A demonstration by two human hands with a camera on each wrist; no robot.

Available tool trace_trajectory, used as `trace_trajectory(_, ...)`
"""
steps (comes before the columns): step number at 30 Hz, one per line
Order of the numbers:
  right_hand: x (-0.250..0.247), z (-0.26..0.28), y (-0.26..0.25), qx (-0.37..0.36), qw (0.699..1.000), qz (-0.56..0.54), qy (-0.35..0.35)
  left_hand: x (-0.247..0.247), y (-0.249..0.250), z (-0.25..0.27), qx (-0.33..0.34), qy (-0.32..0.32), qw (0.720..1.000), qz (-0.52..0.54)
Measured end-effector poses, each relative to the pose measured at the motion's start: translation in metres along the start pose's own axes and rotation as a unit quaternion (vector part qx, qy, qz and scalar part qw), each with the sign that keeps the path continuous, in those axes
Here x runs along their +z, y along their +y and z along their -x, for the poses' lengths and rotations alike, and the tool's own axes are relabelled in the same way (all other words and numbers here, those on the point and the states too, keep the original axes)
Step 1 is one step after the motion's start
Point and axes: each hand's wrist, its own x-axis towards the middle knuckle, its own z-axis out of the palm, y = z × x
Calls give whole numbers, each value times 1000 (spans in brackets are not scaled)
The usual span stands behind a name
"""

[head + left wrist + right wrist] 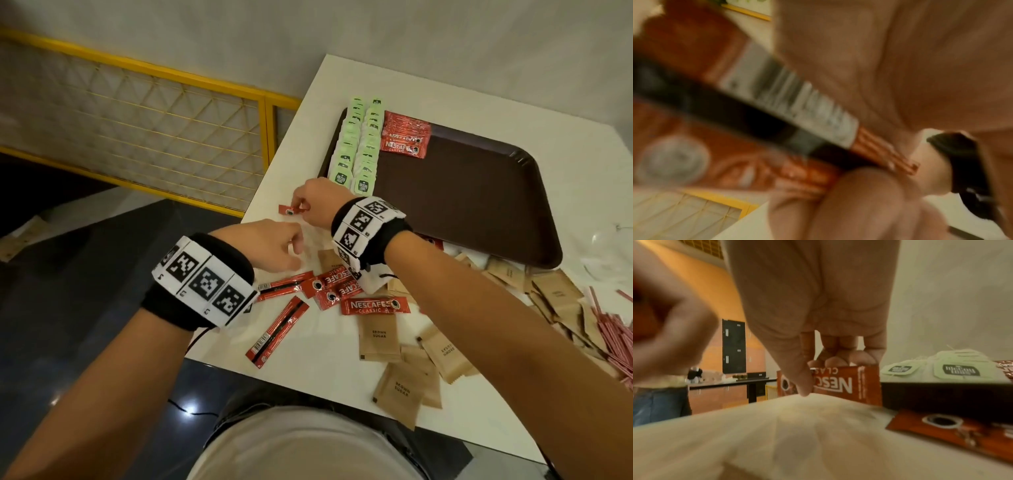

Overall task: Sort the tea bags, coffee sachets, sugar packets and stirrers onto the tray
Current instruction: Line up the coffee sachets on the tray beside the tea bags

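Head view shows a white table (301, 356) with a brown tray (479, 205) at centre right. On the tray's left edge lie two rows of green tea bags (356, 144), and beside them, at its upper left corner, a small stack of red coffee sachets (404, 137). The rest of the tray is bare.

At frame centre the right hand (318, 205) pinches a red sachet (289, 209) between thumb and fingertips, just off the tray's lower left corner and over the table edge; in the right wrist view that sachet (838, 382) stands on its edge with the tea bags (953, 368) and the tray's rim (941, 395) right of it. The left hand (270, 245), just below, has curled fingers; the left wrist view, badly blurred, shows it gripping a bunch of red sachets (777, 116) with a barcode showing.

More loose sachets (329, 291) lie in the lower centre, partly under the right wrist and its marker band (363, 229). Brown sugar packets (411, 363) spread across the lower right, some hidden by the right forearm. Pink stirrers (613, 339) pile at the right edge. A yellow railing (137, 113) fills the upper left.
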Motion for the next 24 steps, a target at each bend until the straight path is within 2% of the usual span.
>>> trace_trajectory(4,-11,25,5,-15,993,-91,73,16,0,5,-35,-66,997,-15)
trace_trajectory(8,-26,58,12,-26,971,-163,175,30,9,4,-23,-46,998,-24)
trace_trajectory(10,-32,74,15,-29,964,-188,183,30,13,2,-19,-36,999,-10)
trace_trajectory(11,-35,81,15,-23,964,-211,159,28,14,1,-19,-33,999,-11)
trace_trajectory(13,-39,93,16,-17,973,-219,64,26,16,0,-20,-29,999,-33)
trace_trajectory(15,-39,100,16,-32,988,-140,-48,25,18,-2,-23,-26,997,-65)
trace_trajectory(18,-29,100,12,-21,978,-53,-202,24,18,-6,-31,-25,995,-93)
trace_trajectory(20,-16,97,10,-24,972,-15,-235,23,16,-8,-33,-27,996,-83)
trace_trajectory(24,0,88,13,-42,982,45,-176,14,15,-7,-66,6,997,-36)
